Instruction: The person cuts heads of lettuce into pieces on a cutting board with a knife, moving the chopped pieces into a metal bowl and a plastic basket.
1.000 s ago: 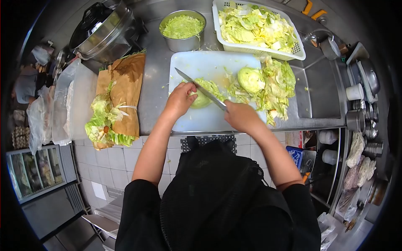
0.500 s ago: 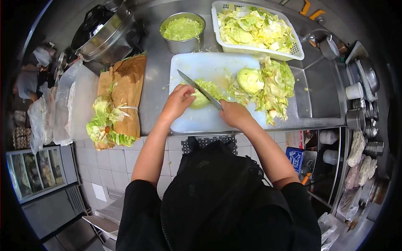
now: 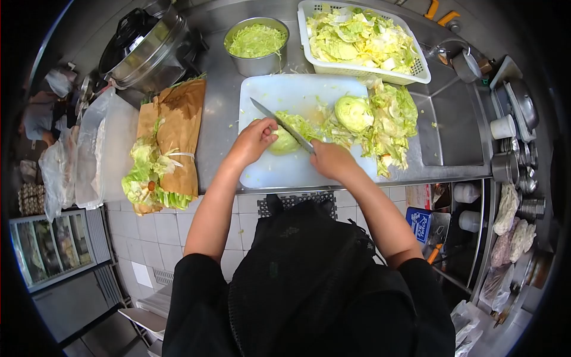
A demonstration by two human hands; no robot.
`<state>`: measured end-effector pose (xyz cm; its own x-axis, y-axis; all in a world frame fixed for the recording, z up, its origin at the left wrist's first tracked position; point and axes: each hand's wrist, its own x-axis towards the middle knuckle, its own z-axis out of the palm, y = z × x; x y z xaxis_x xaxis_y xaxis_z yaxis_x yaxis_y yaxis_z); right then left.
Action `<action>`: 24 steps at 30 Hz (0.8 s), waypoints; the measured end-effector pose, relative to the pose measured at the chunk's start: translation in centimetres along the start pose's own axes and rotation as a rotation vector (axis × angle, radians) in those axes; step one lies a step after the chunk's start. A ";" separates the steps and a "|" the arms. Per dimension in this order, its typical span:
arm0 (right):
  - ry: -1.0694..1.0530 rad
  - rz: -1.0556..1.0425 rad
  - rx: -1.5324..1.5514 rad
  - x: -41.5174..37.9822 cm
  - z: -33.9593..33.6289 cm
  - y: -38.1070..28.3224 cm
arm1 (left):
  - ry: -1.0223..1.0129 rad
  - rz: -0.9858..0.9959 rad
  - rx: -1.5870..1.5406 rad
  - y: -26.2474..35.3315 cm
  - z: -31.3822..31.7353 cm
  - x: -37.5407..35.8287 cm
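A cabbage piece [image 3: 284, 143] lies on the white cutting board [image 3: 262, 98], with shredded cabbage at its right. My left hand [image 3: 257, 140] has its fingers curled against the left side of this piece. In my right hand [image 3: 331, 159] is the handle of a knife [image 3: 284, 126], whose blade slants up and left across the cabbage. Farther right on the board sits another cabbage piece [image 3: 354, 113], beside a heap of loose leaves [image 3: 395, 116].
Behind the board stand a steel pot [image 3: 257, 63] of shreds and a white basket [image 3: 369, 74] of leaves. A brown paper bundle [image 3: 181, 122] lies at left, near a clear plastic bin [image 3: 122, 143]. A sink [image 3: 455, 131] is at right.
The view has shifted slightly. My hands, the knife and the cabbage keep nearly the same positions relative to one another.
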<state>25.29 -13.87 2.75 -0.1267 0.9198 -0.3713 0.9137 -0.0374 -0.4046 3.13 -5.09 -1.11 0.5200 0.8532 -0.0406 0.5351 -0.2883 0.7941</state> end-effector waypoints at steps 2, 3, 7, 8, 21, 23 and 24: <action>-0.039 0.000 -0.015 -0.1 -1.6 0.2 | 0.003 0.002 -0.009 -0.4 -0.1 -0.1; -0.083 0.009 -0.035 -0.8 -3.2 0.0 | 0.000 0.005 -0.029 -0.5 0.1 -0.1; -0.103 -0.010 -0.039 -2.4 -4.2 -0.7 | 0.005 -0.023 -0.050 -0.2 0.2 -0.1; -0.079 0.010 -0.027 -0.8 -1.2 -0.2 | 0.007 -0.036 -0.049 -0.3 0.4 0.0; -0.056 0.017 -0.043 0.2 -1.3 0.2 | 0.059 -0.035 -0.011 -0.5 1.5 0.2; -0.076 0.031 -0.052 -2.1 -4.8 -0.8 | 0.064 -0.040 -0.013 -0.3 1.6 0.3; -0.087 0.023 -0.043 -3.3 -5.6 -1.1 | 0.076 -0.049 -0.017 -0.4 1.8 0.2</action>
<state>26.86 -14.67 9.15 -0.1371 0.8813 -0.4523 0.9323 -0.0396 -0.3596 4.22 -5.59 -2.49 0.4413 0.8967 -0.0338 0.5467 -0.2388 0.8026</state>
